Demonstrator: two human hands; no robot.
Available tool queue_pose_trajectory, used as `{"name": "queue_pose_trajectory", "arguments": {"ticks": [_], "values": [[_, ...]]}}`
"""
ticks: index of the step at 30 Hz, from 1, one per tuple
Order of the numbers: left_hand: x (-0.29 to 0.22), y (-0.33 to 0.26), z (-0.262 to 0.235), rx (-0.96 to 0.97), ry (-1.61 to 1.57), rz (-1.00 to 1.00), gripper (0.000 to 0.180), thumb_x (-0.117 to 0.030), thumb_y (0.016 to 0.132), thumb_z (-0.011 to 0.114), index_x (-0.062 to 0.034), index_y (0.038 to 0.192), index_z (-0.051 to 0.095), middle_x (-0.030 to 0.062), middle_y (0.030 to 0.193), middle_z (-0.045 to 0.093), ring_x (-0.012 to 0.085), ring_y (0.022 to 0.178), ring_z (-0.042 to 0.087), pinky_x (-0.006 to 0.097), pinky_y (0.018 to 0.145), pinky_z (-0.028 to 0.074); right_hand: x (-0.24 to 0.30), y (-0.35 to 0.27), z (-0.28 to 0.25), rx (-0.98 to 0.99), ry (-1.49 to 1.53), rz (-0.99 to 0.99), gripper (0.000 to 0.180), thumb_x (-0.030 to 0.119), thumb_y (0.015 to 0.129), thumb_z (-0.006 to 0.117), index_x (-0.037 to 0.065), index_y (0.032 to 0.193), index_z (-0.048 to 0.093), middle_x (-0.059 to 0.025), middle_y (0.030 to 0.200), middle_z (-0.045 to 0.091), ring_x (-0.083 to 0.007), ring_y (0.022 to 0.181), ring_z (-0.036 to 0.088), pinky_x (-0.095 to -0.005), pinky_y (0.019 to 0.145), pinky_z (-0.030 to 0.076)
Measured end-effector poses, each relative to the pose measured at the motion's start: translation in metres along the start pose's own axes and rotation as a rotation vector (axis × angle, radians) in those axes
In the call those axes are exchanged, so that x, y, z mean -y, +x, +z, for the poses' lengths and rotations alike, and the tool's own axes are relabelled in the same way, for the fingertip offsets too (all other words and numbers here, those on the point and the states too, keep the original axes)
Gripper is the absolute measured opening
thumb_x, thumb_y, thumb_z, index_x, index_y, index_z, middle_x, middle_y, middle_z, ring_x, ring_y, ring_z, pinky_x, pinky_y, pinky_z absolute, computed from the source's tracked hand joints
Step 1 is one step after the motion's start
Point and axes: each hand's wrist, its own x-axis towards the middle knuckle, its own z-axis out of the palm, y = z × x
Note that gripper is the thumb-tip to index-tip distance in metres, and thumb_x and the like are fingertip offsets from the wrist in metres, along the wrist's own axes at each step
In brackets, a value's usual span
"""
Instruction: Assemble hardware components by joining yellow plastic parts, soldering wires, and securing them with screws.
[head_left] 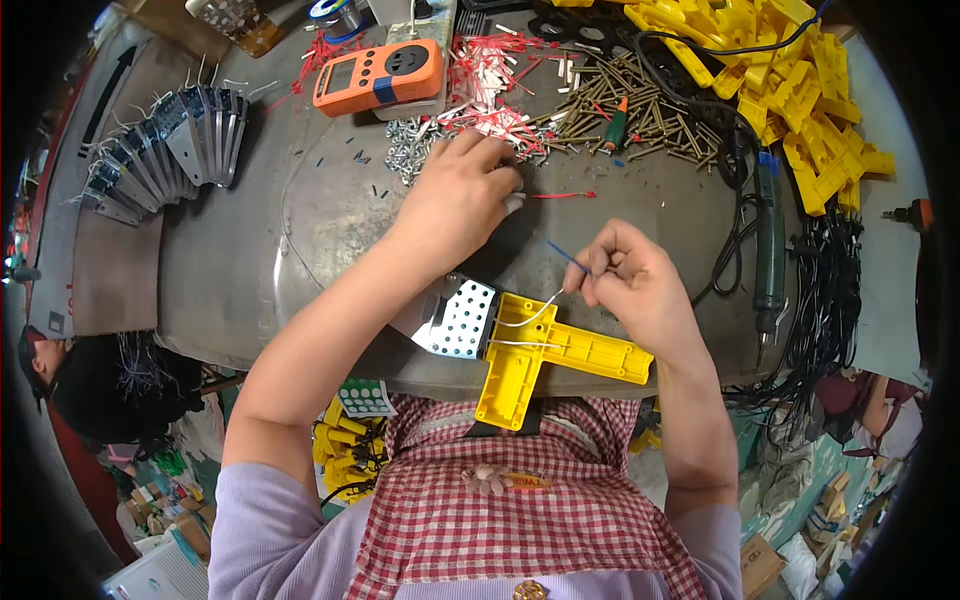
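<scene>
My left hand (458, 195) is closed beside the piles at the far middle of the table. A thin red-wired piece (565, 194) sticks out to the right from its fingertips, which are partly hidden. Nearer and to the right, my right hand (625, 275) pinches the end of a white wire (535, 317). A thin blue tube (566, 255) points up and left from those same fingers. The wire comes from a yellow T-shaped plastic housing half (507, 395) at the table's front edge, its hollow side up. Joined to the housing's left side is a perforated metal plate (465, 318).
Beyond my left hand lie small metal screws (403, 150), red-and-white pieces (480, 80), long screws (660, 115) and an orange meter (375, 77). Yellow housings (820, 100) heap at the far right, near a soldering iron (768, 240). Metal plates with wires (170, 145) stand at left.
</scene>
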Motion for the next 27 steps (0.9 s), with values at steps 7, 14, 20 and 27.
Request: {"name": "queue_pose_trajectory", "arguments": {"ticks": [7,14,20,27], "values": [[-0.009,-0.011,0.000,0.042,0.002,-0.087,0.026,-0.005,0.066,0.067,-0.0036,0.091,0.059,0.0089,0.092,0.058,0.0288,0.089,0.055,0.039,0.080,0.045,0.012,0.003,0.007,-0.174,-0.038,0.033,0.011,0.006,0.088,0.058,-0.002,0.096,0.059,-0.0013,0.074,0.058,-0.0058,0.068,0.052,-0.0201,0.063,0.043],[-0.006,-0.011,0.005,0.046,0.008,-0.001,0.034,-0.001,0.065,0.066,-0.0022,0.097,0.055,0.0116,0.088,0.057,0.0309,0.090,0.055,0.039,0.080,0.046,0.010,0.009,0.005,-0.272,-0.042,0.061,0.016,0.011,0.086,0.064,-0.002,0.094,0.061,0.0024,0.069,0.057,-0.0019,0.062,0.049,-0.0164,0.055,0.037],[-0.014,-0.011,0.000,0.078,-0.014,-0.168,0.039,0.002,0.065,0.063,-0.0013,0.103,0.052,0.0160,0.090,0.058,0.0357,0.089,0.056,0.042,0.078,0.046,0.015,0.010,0.008,-0.283,-0.046,0.083,0.014,0.011,0.086,0.063,-0.001,0.093,0.061,0.0042,0.068,0.056,-0.0007,0.060,0.046,-0.0162,0.052,0.034],[-0.044,-0.017,-0.017,-0.227,-0.593,-0.336,0.028,0.005,0.079,0.060,-0.0021,0.106,0.055,0.0102,0.092,0.062,0.0207,0.082,0.064,0.030,0.071,0.052,0.014,0.010,0.007,-0.253,0.139,0.063,0.011,0.012,0.088,0.061,0.001,0.089,0.060,0.0054,0.065,0.051,-0.0009,0.055,0.040,-0.0172,0.048,0.029]]}}
